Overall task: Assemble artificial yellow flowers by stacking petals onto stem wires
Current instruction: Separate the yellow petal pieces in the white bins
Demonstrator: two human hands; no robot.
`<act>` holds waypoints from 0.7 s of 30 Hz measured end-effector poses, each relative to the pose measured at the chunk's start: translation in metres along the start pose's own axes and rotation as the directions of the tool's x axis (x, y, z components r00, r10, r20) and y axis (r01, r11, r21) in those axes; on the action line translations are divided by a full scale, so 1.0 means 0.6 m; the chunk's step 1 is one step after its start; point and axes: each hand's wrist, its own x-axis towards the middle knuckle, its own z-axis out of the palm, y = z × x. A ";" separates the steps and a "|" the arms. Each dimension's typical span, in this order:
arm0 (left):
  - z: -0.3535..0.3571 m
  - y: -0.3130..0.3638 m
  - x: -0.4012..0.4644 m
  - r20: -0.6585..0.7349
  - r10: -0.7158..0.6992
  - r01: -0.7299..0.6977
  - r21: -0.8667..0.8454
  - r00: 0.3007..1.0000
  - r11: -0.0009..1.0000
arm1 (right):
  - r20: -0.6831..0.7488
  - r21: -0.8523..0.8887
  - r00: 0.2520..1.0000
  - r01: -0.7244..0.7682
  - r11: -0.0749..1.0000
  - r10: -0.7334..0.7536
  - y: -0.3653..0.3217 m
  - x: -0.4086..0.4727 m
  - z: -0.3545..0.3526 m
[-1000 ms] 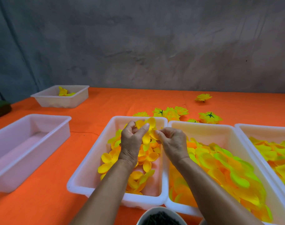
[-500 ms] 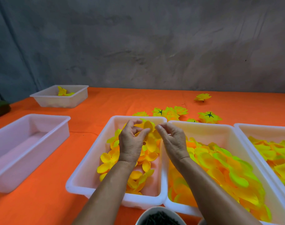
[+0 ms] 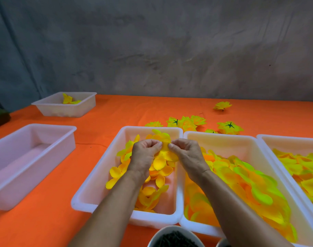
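Over the middle tray, your left hand and right hand pinch one yellow petal layer between curled fingers; you appear mid-stacking, and next must seat it squarely.

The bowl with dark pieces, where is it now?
The bowl sits at the bottom edge of the head view, near centre, just in front of the two middle bins, between the person's forearms.
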 end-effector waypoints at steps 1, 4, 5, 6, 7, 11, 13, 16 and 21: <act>-0.002 0.003 0.000 0.034 -0.070 0.073 -0.086 0.997 0.994 | 0.012 0.041 1.000 -0.010 0.999 0.009 -0.001 -0.001 -0.001; -0.006 0.012 0.003 0.142 -0.167 0.199 -0.261 0.976 0.945 | 0.034 0.145 0.998 -0.048 0.988 0.043 -0.005 -0.001 -0.004; -0.008 0.014 0.004 0.167 -0.177 0.222 -0.308 0.970 0.925 | 0.047 0.176 0.997 -0.063 0.982 0.055 -0.006 -0.001 -0.004; -0.009 0.014 0.005 0.186 -0.182 0.238 -0.347 0.966 0.907 | 0.062 0.206 0.996 -0.078 0.975 0.066 -0.007 -0.001 -0.005; -0.010 0.014 0.006 0.199 -0.184 0.249 -0.377 0.963 0.892 | 0.078 0.231 0.994 -0.093 0.968 0.077 -0.009 -0.001 -0.005; -0.013 0.011 0.010 0.216 -0.181 0.257 -0.410 0.960 0.875 | 0.085 0.232 0.995 -0.072 0.970 0.053 -0.012 -0.001 -0.006; -0.013 0.010 0.012 0.207 -0.175 0.246 -0.398 0.963 0.884 | 0.031 0.195 1.000 -0.009 0.981 0.003 -0.012 0.000 -0.003; -0.011 0.008 0.009 0.188 -0.168 0.229 -0.374 0.968 0.899 | -0.036 0.194 0.998 0.053 0.979 -0.047 -0.012 0.001 -0.002; -0.006 0.003 0.005 0.105 -0.142 0.166 -0.272 0.984 0.948 | -0.059 0.028 0.986 0.161 0.987 -0.159 -0.009 -0.001 0.002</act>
